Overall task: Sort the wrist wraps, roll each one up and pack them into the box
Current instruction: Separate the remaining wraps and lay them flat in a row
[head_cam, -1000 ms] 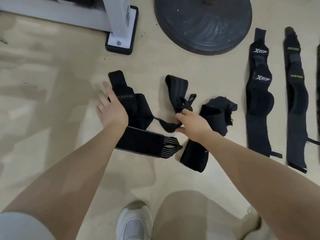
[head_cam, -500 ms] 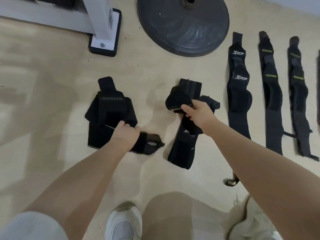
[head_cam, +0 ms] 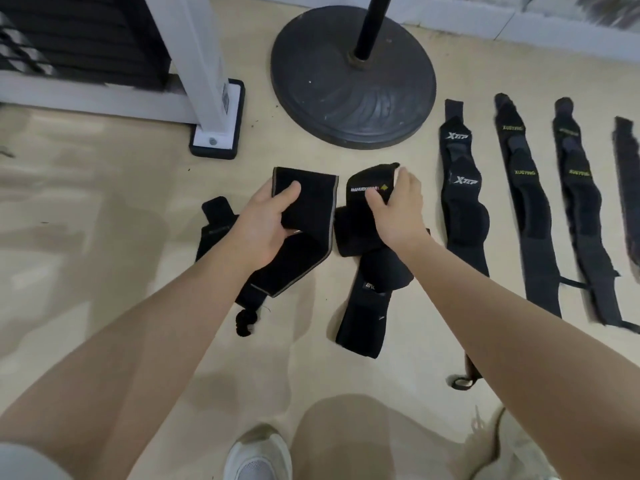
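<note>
My left hand (head_cam: 264, 223) grips a black wrist wrap with grey edge stripes (head_cam: 311, 216), lifted off the floor, its tail hanging down to a curled loop (head_cam: 244, 323). My right hand (head_cam: 398, 209) holds the top of a black wrap with white lettering (head_cam: 369, 184), which lies over a crumpled black wrap (head_cam: 367, 306). Another black wrap (head_cam: 214, 220) lies on the floor behind my left wrist. To the right, several long wraps are laid out straight: one marked XTEP (head_cam: 462, 202) and two with yellow lettering (head_cam: 526, 209) (head_cam: 581, 209). No box is in view.
A round dark stand base (head_cam: 353, 84) with a black pole sits on the beige floor behind the wraps. A white frame leg on a black foot (head_cam: 216, 133) stands at the back left. My white shoe (head_cam: 258, 455) and knee are at the bottom.
My left hand picked up the grey-striped wrap from the floor and raised it. My right hand moved up to grasp the lettered wrap's top. The camera tilted up, showing more of the laid-out wraps.
</note>
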`<action>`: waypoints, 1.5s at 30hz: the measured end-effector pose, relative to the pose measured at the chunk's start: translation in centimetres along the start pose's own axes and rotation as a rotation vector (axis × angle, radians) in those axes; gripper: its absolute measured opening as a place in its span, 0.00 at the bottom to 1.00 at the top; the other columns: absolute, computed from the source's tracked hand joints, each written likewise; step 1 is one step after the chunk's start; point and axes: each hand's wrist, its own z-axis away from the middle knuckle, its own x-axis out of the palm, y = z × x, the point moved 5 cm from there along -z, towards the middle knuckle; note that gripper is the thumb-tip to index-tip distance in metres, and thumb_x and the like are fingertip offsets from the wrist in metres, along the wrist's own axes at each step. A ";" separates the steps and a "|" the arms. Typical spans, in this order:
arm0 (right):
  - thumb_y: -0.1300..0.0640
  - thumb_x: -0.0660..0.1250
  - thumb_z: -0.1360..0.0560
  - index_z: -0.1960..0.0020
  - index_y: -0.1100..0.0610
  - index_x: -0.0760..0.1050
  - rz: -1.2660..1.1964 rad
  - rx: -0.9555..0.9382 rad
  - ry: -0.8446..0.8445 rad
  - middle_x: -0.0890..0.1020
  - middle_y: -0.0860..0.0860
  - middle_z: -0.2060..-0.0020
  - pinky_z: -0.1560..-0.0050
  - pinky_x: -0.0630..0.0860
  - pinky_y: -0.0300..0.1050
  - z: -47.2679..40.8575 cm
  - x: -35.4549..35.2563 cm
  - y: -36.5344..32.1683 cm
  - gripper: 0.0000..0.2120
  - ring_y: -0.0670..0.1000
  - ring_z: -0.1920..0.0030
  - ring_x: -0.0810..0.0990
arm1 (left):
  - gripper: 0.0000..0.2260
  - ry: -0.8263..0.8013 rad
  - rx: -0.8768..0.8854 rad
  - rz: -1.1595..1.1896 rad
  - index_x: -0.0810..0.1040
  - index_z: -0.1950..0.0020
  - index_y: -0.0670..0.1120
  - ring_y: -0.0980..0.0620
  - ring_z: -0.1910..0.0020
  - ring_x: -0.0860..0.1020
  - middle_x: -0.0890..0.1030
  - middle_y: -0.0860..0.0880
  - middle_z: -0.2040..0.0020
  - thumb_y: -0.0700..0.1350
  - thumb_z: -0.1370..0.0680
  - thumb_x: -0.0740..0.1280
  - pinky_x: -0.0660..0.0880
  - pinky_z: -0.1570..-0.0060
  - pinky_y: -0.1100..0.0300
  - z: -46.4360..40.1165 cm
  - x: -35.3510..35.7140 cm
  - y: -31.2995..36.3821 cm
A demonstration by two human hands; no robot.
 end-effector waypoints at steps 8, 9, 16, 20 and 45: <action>0.45 0.59 0.21 0.31 0.53 0.67 -0.698 0.120 -0.852 0.79 0.45 0.44 0.48 0.74 0.31 4.6 4.5 -3.7 0.22 0.37 0.48 0.79 | 0.12 0.110 0.288 -0.075 0.73 0.42 0.60 0.55 0.40 0.77 0.79 0.57 0.42 0.43 0.17 0.57 0.74 0.38 0.52 1.0 3.3 4.8; 0.53 0.61 0.20 0.32 0.57 0.68 -0.649 0.097 -0.889 0.79 0.46 0.48 0.58 0.73 0.27 5.0 4.6 -4.1 0.18 0.34 0.57 0.79 | 0.12 0.124 0.297 -0.020 0.73 0.43 0.59 0.54 0.41 0.77 0.79 0.56 0.43 0.43 0.17 0.56 0.75 0.39 0.51 1.0 3.6 5.4; 0.62 0.60 0.21 0.42 0.57 0.75 -1.005 0.306 -0.676 0.82 0.55 0.48 0.51 0.80 0.45 3.1 3.5 -3.6 0.09 0.53 0.49 0.82 | 0.24 0.018 -0.036 -0.142 0.75 0.37 0.50 0.49 0.40 0.78 0.80 0.46 0.40 0.64 0.20 0.51 0.70 0.35 0.46 -1.1 0.6 1.8; 0.56 0.61 0.20 0.41 0.57 0.75 -0.995 0.474 -0.536 0.82 0.57 0.51 0.56 0.80 0.48 2.5 3.1 -1.9 0.10 0.55 0.53 0.82 | 0.26 -0.130 -0.313 -0.322 0.74 0.36 0.47 0.52 0.42 0.79 0.77 0.45 0.35 0.60 0.18 0.45 0.71 0.37 0.55 -1.0 -0.3 -5.9; 0.55 0.60 0.20 0.53 0.56 0.74 -1.002 0.617 -0.517 0.81 0.49 0.71 0.71 0.76 0.34 3.4 0.3 2.1 0.07 0.45 0.74 0.80 | 0.10 0.207 -0.058 -0.231 0.75 0.43 0.47 0.50 0.39 0.75 0.79 0.48 0.43 0.42 0.18 0.56 0.68 0.33 0.53 -2.5 0.7 -5.7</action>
